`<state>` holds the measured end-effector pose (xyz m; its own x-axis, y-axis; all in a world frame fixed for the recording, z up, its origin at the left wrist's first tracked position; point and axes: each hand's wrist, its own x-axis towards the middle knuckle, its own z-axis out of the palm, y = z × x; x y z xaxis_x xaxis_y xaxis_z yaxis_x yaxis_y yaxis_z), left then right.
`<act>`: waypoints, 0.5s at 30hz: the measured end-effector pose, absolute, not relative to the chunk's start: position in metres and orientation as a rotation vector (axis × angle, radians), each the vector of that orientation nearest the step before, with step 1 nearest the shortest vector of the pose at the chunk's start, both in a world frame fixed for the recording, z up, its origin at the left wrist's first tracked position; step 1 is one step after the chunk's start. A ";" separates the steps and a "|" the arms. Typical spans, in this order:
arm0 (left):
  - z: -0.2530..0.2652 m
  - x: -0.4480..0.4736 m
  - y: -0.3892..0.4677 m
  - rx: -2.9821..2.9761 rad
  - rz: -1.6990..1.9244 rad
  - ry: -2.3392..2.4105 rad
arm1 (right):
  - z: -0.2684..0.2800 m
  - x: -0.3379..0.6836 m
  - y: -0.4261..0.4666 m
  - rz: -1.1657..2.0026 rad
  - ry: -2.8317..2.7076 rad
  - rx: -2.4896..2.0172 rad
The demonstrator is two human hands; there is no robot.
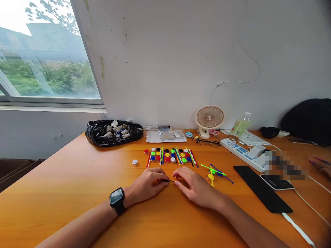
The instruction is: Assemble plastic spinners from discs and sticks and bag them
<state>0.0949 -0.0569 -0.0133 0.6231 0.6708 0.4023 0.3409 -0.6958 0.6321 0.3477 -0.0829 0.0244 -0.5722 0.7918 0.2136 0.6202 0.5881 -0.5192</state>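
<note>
My left hand (148, 185), with a black watch (117, 199) on its wrist, pinches a small black plastic stick (171, 181) between thumb and fingers. The far end of this stick meets the thumb and fingertips of my right hand (194, 185); part of it is hidden by the fingers. Just beyond my hands lie rows of coloured round caps (167, 159) with bundles of coloured arrow-shaped sticks (178, 156) between them. A white cap (134, 162) sits apart on the left. Right of my right hand, green, blue and yellow arrows lie with caps in a loose group (212, 172).
A black plastic bag (103, 139) holds grey pieces. Along the wall are papers (152, 136), a fan (209, 117), glasses (207, 142) and a bottle (240, 126). A power strip (240, 153), a black phone (262, 187) and cables lie right. Another person's hand (320, 166) shows there.
</note>
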 end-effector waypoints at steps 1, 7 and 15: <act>-0.013 0.095 -0.057 2.342 0.866 0.792 | 0.020 0.345 -0.083 0.561 -2.381 -1.130; -0.009 0.094 -0.057 2.320 0.834 0.828 | 0.004 0.336 -0.077 0.614 -2.302 -1.084; -0.012 0.096 -0.056 2.323 0.828 0.804 | 0.000 0.338 -0.074 0.632 -2.215 -1.075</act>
